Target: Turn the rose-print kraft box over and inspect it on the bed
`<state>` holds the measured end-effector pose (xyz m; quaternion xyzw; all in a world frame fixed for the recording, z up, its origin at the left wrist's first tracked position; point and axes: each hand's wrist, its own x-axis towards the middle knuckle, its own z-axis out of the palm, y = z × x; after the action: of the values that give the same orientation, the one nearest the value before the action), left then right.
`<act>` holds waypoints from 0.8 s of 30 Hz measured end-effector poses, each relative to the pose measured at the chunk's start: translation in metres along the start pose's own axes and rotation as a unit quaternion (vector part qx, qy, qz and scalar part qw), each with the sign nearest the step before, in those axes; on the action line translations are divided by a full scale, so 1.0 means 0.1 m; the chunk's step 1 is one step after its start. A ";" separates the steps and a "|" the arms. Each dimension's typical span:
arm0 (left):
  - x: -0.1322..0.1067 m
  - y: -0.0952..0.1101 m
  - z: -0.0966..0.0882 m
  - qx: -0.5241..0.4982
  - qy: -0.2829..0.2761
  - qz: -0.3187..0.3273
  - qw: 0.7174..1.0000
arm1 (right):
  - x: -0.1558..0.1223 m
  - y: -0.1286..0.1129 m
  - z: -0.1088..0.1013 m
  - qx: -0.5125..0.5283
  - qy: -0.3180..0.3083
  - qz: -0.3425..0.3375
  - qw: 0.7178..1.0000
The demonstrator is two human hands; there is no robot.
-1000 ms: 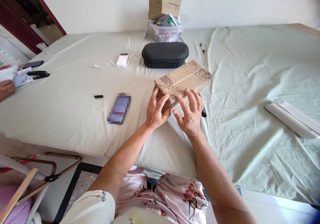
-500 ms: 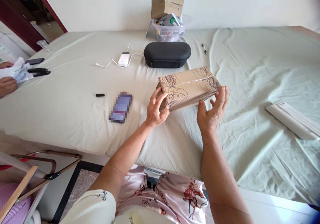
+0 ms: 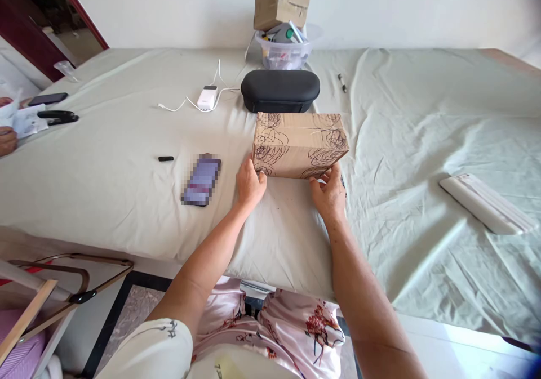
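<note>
gripping scribbled cardboard box (image 3: 299, 144) w/ left hand (image 3: 249, 184) & right hand (image 3: 328, 194).

Pale green sheeted bed (image 3: 401, 114) lying wrinkled before me, scribbled cardboard box (image 3: 299, 144) sitting on it, black case (image 3: 279, 89) resting just behind, phone (image 3: 202, 180), small black cap (image 3: 165, 158), white charger (image 3: 207, 98), marker (image 3: 342, 82), white flat bar (image 3: 486, 203) lying well apart.

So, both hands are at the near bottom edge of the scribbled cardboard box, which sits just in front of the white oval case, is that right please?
Not quite: the oval case behind the scribbled cardboard box is black, not white, as the head view shows. The left hand and right hand are indeed at its near bottom edge.
</note>
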<state>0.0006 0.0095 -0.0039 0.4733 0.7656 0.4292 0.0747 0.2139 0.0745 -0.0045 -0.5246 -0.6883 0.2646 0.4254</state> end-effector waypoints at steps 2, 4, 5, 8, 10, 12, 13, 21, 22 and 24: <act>-0.01 0.04 -0.04 0.030 -0.005 -0.004 1.000 | -0.01 -0.04 -0.01 -0.003 -0.007 0.001 1.000; -0.01 0.07 -0.06 0.029 -0.004 -0.007 1.000 | -0.01 -0.06 -0.02 -0.001 -0.008 0.003 1.000; -0.01 0.07 -0.07 0.022 -0.004 -0.011 1.000 | -0.01 -0.05 -0.02 0.000 -0.007 0.003 1.000; 0.00 0.04 -0.05 -0.008 -0.001 -0.018 1.000 | 0.00 -0.01 -0.01 -0.005 0.011 0.000 1.000; 0.01 0.00 -0.03 -0.024 0.016 -0.002 1.000 | 0.01 0.02 0.00 -0.010 0.037 -0.007 0.999; 0.01 -0.04 -0.01 -0.039 0.046 0.028 0.998 | 0.02 0.05 -0.01 -0.006 0.064 -0.022 0.998; 0.01 -0.05 -0.01 -0.045 0.064 0.045 0.996 | 0.02 0.05 -0.02 -0.001 0.077 -0.031 0.997; -0.02 0.01 -0.07 -0.134 0.223 0.150 0.954 | -0.07 -0.20 -0.12 0.075 0.202 -0.111 0.970; -0.02 0.02 -0.08 -0.138 0.228 0.163 0.950 | -0.08 -0.23 -0.13 0.084 0.215 -0.120 0.965; -0.02 0.03 -0.09 -0.126 0.232 0.189 0.946 | -0.10 -0.27 -0.14 0.085 0.228 -0.139 0.960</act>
<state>-0.0013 0.0030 0.0032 0.4837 0.5980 0.6260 -0.1285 0.2137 0.0553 0.0211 -0.4320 -0.6146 0.1335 0.6464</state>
